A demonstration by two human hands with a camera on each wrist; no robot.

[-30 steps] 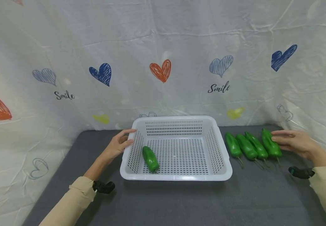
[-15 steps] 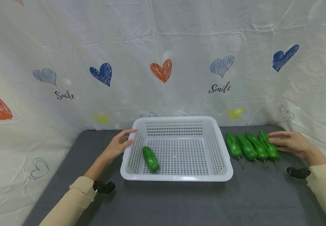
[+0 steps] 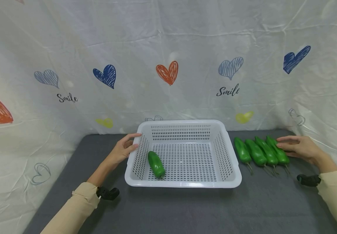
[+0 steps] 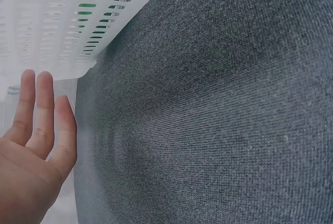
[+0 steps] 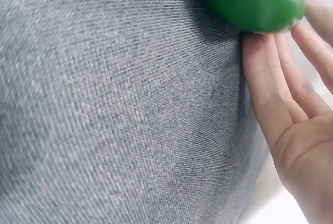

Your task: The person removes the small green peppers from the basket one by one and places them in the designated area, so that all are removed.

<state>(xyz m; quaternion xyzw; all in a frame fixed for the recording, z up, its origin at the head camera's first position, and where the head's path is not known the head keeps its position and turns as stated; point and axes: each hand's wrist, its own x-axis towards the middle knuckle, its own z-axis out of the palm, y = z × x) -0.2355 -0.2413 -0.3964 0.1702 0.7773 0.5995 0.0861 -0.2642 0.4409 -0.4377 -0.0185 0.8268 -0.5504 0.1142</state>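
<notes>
A white perforated plastic basket [image 3: 183, 184] stands mid-table with one green pepper [image 3: 156, 164] in its left part. At its left rim is my left hand [image 3: 121, 151], forefinger and thumb touching the edge. In the left wrist view, three straight fingers [image 4: 45, 107] extend beside the basket wall [image 4: 31, 21]. Right of the basket, several green peppers lie side by side, stems toward me. My right hand [image 3: 302, 149] touches the rightmost pepper [image 3: 278, 152] from its right side. The right wrist view shows extended fingers [image 5: 263, 78] against the lower side of that pepper [image 5: 260, 5].
Dark grey cloth [image 3: 183, 211] covers the table. A pale curtain [image 3: 133, 48] printed with hearts and "Smile" hangs right behind the basket and along the left side. Both wrists wear black camera mounts, one on the left [image 3: 107, 193] and one on the right [image 3: 308, 180].
The rightmost pepper and my right hand have shifted left, bringing that pepper against its neighbour. My left hand has stayed at the basket rim.
</notes>
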